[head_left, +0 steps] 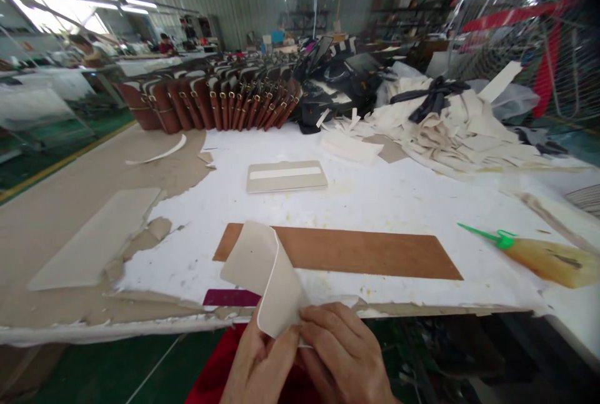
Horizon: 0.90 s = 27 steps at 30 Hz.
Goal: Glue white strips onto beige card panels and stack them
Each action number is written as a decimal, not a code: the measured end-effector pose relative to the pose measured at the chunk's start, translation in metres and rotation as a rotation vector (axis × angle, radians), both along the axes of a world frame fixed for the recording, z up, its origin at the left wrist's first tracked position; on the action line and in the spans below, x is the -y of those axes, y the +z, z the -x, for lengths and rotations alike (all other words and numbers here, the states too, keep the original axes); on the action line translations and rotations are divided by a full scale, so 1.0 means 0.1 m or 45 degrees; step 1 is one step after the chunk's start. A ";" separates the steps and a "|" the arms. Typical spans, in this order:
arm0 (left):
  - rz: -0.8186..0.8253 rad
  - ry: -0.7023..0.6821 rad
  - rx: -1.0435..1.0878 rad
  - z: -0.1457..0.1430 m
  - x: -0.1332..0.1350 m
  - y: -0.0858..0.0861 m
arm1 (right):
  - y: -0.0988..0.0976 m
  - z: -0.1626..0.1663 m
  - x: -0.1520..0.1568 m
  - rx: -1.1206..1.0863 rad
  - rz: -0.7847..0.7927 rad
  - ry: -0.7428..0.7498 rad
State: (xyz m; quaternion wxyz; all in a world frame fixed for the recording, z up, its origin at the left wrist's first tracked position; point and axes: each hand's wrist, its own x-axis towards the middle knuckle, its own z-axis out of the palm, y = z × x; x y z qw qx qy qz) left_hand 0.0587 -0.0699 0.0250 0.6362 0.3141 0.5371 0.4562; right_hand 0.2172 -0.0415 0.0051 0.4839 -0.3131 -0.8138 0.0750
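Note:
At the table's front edge, a pale beige sheet (285,285), flexible and curled over on itself, is held between both hands. My left hand (262,354) grips its near end from the left, thumb on top. My right hand (344,348) is closed on the right side of the same end, its fingertips close to my left thumb. Beyond the hands lies a long brown leather strip (365,251), partly covered by the curled sheet. A dark purple strip (229,297) lies by the edge, left of the sheet.
A beige panel with a white band (285,176) lies mid-table. To the right is a yellowish glue bottle (553,260) with a green nozzle. Brown leather bags (210,101) stand in a row behind, beside piled beige scraps (459,129). A pale panel (98,235) lies left.

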 end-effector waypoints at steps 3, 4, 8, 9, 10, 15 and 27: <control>0.053 0.023 -0.018 0.07 0.05 -0.04 | 0.06 -0.01 -0.01 -0.079 0.117 0.110; 0.069 0.029 -0.017 0.08 0.06 -0.05 | 0.08 -0.03 -0.02 -0.140 0.196 0.156; 0.117 0.148 0.039 0.06 0.05 -0.05 | 0.08 -0.11 -0.06 -0.373 0.671 0.168; 0.117 0.176 0.076 0.05 0.05 -0.04 | 0.06 -0.12 -0.06 -0.402 0.783 0.157; 0.114 0.192 0.121 0.04 0.04 -0.03 | 0.05 -0.11 -0.06 -0.427 0.873 0.157; 0.085 0.194 0.293 0.03 0.00 -0.01 | -0.03 0.02 -0.03 -0.576 1.119 0.192; 0.025 0.123 0.266 0.09 0.00 0.05 | 0.00 0.05 -0.01 -0.519 0.911 0.217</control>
